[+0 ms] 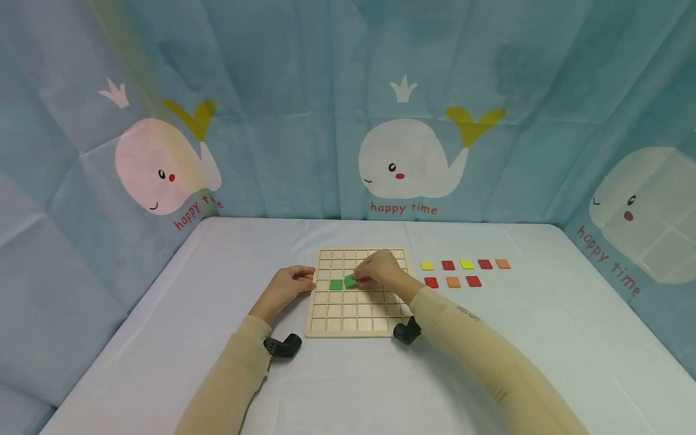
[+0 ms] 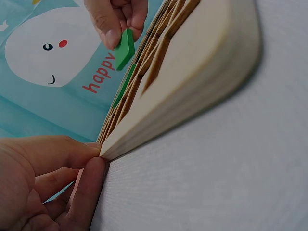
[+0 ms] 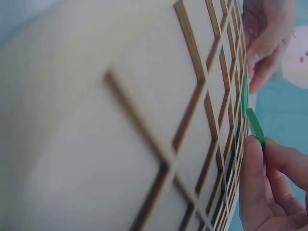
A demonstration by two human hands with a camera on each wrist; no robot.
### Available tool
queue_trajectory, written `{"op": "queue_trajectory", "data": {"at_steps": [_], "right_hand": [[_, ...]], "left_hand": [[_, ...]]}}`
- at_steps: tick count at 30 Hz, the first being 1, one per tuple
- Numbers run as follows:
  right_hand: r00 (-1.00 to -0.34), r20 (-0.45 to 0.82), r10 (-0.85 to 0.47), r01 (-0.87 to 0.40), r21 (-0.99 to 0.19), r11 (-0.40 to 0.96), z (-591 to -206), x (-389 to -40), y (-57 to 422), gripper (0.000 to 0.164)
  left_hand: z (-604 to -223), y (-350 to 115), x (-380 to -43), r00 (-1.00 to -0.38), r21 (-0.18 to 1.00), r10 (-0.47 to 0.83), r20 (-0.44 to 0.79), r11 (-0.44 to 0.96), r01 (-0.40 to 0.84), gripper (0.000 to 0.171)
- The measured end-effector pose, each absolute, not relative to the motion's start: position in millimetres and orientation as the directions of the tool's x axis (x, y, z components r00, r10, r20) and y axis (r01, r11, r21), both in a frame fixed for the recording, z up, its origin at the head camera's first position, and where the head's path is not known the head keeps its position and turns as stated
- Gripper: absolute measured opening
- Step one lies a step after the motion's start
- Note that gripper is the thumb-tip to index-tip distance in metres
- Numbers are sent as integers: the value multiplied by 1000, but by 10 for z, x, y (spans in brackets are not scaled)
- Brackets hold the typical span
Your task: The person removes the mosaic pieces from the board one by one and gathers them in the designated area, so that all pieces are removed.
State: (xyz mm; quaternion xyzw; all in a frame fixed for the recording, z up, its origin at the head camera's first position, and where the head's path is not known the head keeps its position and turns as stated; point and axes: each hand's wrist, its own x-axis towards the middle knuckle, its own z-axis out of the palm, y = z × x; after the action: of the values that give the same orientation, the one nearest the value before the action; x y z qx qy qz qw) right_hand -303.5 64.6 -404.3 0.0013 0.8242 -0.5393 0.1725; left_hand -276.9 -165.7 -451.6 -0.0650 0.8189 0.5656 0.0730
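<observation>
A square wooden grid board (image 1: 348, 331) lies on the table, with one green tile (image 1: 336, 284) set in a cell left of centre. My right hand (image 1: 380, 269) is over the board and pinches a second green tile (image 2: 125, 50) between thumb and fingers. That tile is tilted, just right of the laid one, one corner pointing down in the left wrist view. At the board's left edge, my left hand (image 1: 287, 290) grips the rim with thumb and fingertips, seen close up in the left wrist view. The right hand and forearm hide part of the grid.
Right of the board, loose tiles lie in two rows: yellow (image 1: 426, 266), red (image 1: 448, 265) and orange (image 1: 502, 264) ones. A white cloth (image 1: 348, 386) covers the table. A blue curtain (image 1: 304, 157) with whale prints hangs behind and at both sides.
</observation>
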Motion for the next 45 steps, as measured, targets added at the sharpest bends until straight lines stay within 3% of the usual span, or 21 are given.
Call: {"op": "queue_trajectory", "data": {"at_steps": [45], "right_hand": [[-949,-308,-73,229,-828,511,-3777,-2959,2117,36]], "left_hand": [[-4502,-1658,-2769,-984,916,-2,-179,366,-167,45]]}}
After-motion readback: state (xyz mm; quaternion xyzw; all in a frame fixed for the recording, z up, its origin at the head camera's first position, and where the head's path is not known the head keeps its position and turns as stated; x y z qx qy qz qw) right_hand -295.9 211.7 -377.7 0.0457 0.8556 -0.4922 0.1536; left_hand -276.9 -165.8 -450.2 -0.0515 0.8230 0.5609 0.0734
